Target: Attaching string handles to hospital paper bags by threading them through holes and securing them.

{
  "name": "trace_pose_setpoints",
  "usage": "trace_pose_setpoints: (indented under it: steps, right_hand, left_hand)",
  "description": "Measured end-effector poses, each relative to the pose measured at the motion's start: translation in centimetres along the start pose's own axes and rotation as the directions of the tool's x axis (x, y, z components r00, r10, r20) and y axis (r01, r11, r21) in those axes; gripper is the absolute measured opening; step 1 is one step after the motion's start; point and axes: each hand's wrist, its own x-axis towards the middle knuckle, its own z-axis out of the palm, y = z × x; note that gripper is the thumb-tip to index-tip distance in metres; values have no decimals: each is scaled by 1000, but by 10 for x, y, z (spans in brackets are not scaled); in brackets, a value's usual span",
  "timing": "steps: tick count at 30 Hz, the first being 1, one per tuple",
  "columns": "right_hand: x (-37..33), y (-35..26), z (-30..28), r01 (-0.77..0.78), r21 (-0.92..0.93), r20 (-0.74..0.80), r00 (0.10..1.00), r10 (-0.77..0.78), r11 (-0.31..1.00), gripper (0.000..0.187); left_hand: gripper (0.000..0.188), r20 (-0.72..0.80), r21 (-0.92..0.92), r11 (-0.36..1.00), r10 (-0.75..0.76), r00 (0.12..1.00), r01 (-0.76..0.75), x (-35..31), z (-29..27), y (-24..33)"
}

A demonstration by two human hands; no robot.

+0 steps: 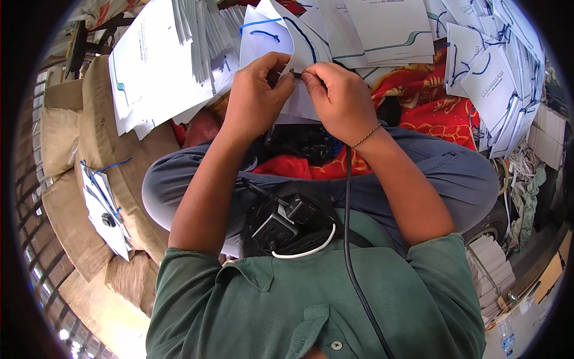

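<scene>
A white paper bag (301, 107) stands in front of my crossed legs, its mouth partly spread. A blue cord handle (263, 34) hangs on its inner side, and another blue cord runs down the nearer panel. My left hand (256, 99) is closed on the bag's edge, thumb toward the right hand. Close beside it, my right hand (342, 99) pinches the end of a short dark cord (296, 74) at the same edge. The fingertips nearly meet there, and the fingers behind the paper are partly hidden.
Flat white bags (158, 72) are stacked at the left, with more bags (391, 30) behind. Corded bags (496, 78) pile up at the right. A red patterned cloth (418, 102) lies underneath. A brown sofa (98, 119) holds more bags. A black cable (348, 239) crosses my shirt.
</scene>
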Motion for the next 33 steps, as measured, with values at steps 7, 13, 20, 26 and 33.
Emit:
trace_pose_setpoints:
  steps: [7, 13, 20, 26, 33]
  right_hand:
    - [0, 1, -1, 2, 35, -26, 1000, -1, 999, 16]
    - [2, 0, -4, 3, 5, -17, 1000, -3, 1000, 16]
    - [1, 0, -2, 6, -2, -14, 1000, -6, 1000, 16]
    - [-2, -3, 5, 15, -30, -51, 999, -17, 999, 16]
    - [-1, -2, 3, 36, -41, -70, 997, -39, 999, 14]
  left_hand:
    - [25, -18, 29, 1000, 2, 1000, -2, -1, 0, 2]
    - [28, -71, -15, 1000, 19, 997, -21, 0, 4, -1]
    - [27, -31, 38, 999, 13, 999, -12, -1, 3, -1]
    - [28, -40, 44, 998, 54, 998, -52, -2, 7, 0]
    - [30, -61, -7, 999, -42, 997, 41, -2, 6, 3]
